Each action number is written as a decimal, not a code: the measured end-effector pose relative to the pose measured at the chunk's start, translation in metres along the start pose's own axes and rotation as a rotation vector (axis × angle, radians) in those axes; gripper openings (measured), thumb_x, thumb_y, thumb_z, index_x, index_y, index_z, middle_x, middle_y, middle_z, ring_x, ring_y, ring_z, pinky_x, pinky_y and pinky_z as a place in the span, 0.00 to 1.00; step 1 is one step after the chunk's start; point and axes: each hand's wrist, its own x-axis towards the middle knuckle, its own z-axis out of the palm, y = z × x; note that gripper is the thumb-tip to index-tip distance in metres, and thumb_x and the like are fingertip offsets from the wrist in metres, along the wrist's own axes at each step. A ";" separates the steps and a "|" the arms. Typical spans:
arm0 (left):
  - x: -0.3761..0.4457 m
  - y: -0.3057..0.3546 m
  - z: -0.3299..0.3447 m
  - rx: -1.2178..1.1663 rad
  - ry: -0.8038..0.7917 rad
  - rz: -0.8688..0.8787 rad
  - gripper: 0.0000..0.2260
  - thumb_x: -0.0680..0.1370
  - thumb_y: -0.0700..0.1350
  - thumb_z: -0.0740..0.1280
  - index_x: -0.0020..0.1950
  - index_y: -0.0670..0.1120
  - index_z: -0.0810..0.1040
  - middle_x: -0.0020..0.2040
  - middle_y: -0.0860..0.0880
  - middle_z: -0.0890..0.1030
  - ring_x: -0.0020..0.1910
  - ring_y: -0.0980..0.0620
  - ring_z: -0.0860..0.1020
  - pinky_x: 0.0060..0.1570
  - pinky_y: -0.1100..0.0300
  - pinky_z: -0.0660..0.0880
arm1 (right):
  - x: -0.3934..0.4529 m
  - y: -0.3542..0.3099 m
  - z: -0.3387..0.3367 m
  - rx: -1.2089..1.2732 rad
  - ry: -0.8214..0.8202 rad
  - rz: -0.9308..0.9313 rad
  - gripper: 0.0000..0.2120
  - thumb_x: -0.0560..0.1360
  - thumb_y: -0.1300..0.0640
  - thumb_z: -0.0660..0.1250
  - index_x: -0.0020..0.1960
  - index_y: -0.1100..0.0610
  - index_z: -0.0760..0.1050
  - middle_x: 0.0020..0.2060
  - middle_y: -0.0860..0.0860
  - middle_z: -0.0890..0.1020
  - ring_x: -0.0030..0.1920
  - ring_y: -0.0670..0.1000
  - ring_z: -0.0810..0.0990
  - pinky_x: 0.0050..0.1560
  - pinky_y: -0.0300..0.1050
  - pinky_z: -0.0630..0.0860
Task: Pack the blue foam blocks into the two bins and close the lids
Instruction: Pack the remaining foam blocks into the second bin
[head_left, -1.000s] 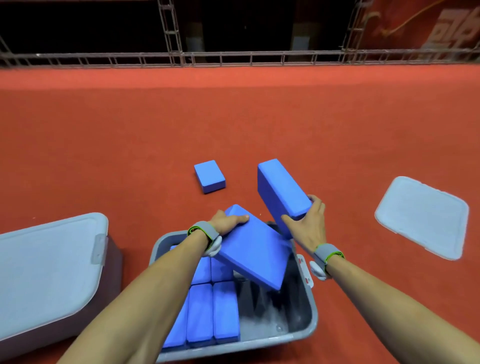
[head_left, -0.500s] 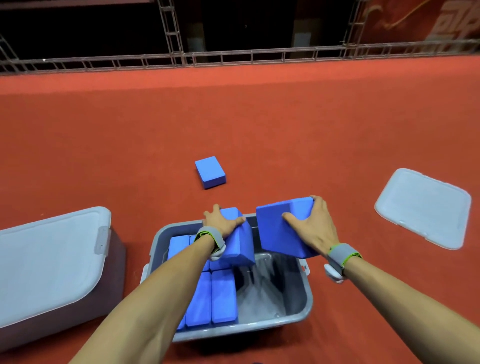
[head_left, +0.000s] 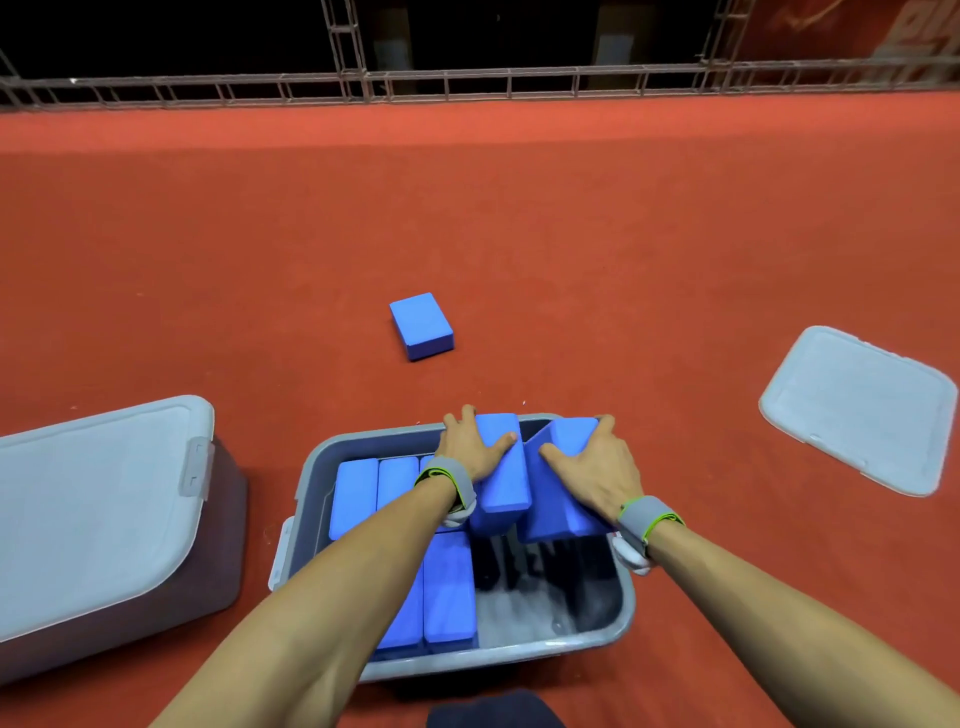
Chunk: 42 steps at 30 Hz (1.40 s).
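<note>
Now | left hand (head_left: 470, 447) grips upright block (head_left: 501, 478) | right hand (head_left: 597, 475) grips tilted block (head_left: 558, 512) | over bin (head_left: 626, 597)

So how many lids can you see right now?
2. One lid is shut on the bin at the left; the other lid lies loose on the red floor at the right.

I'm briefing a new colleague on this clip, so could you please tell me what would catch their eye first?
Two hands, the left hand and right hand, each lowering a blue block into the open grey bin at bottom centre. One stray block lies on the red carpet beyond it, a loose lid lies right, and a closed bin stands left.
</note>
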 end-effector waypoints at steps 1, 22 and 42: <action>0.004 -0.005 -0.002 -0.018 -0.014 0.025 0.40 0.73 0.66 0.69 0.76 0.48 0.60 0.69 0.42 0.64 0.66 0.36 0.72 0.63 0.43 0.72 | 0.006 -0.004 0.005 -0.008 -0.008 0.001 0.38 0.66 0.35 0.69 0.65 0.57 0.62 0.56 0.60 0.80 0.59 0.64 0.78 0.56 0.55 0.76; -0.001 -0.056 0.041 0.411 -0.184 0.457 0.17 0.77 0.54 0.67 0.57 0.43 0.74 0.55 0.43 0.73 0.57 0.42 0.72 0.53 0.47 0.73 | 0.051 0.001 0.090 -0.161 -0.177 0.069 0.39 0.67 0.36 0.72 0.65 0.60 0.61 0.63 0.59 0.77 0.66 0.62 0.74 0.59 0.54 0.75; 0.025 -0.100 0.059 0.642 -0.262 0.388 0.40 0.74 0.56 0.73 0.79 0.46 0.57 0.80 0.48 0.53 0.75 0.42 0.58 0.71 0.49 0.61 | 0.063 0.015 0.095 -0.382 -0.389 0.094 0.42 0.70 0.31 0.66 0.75 0.52 0.59 0.67 0.59 0.74 0.66 0.63 0.75 0.62 0.53 0.73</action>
